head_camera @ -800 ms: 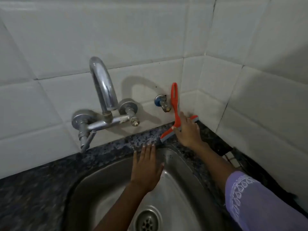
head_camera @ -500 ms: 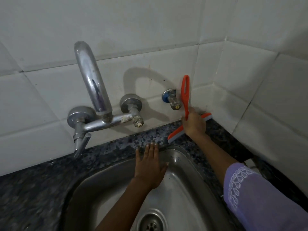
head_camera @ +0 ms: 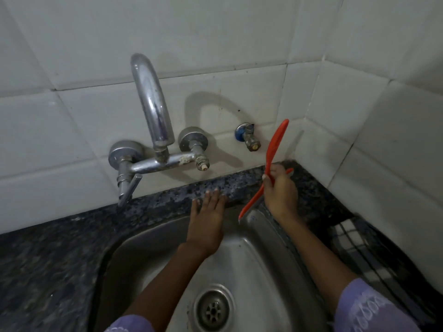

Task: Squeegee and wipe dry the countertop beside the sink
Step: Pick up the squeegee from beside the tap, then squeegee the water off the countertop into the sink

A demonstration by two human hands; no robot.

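My right hand (head_camera: 280,192) grips a red squeegee (head_camera: 275,144) low on its handle. The handle points up toward the wall. Its blade runs diagonally down-left, and the blade's lower end lies over the back right rim of the steel sink (head_camera: 263,236). The dark speckled granite countertop (head_camera: 311,188) fills the corner behind and to the right of the sink. My left hand (head_camera: 206,219) lies flat, fingers apart, on the sink's back edge with its fingertips on the granite strip, holding nothing.
A chrome wall tap (head_camera: 153,121) arches over the sink, with a lever (head_camera: 127,188) at its left and a small blue-collared valve (head_camera: 247,137) to its right. White tiled walls meet in a corner at the right. A checked cloth (head_camera: 354,243) lies on the counter at the right.
My right hand drew the squeegee forward from the wall corner toward the sink, and its blade end now reaches over the rim. My left hand stayed flat on the back edge.
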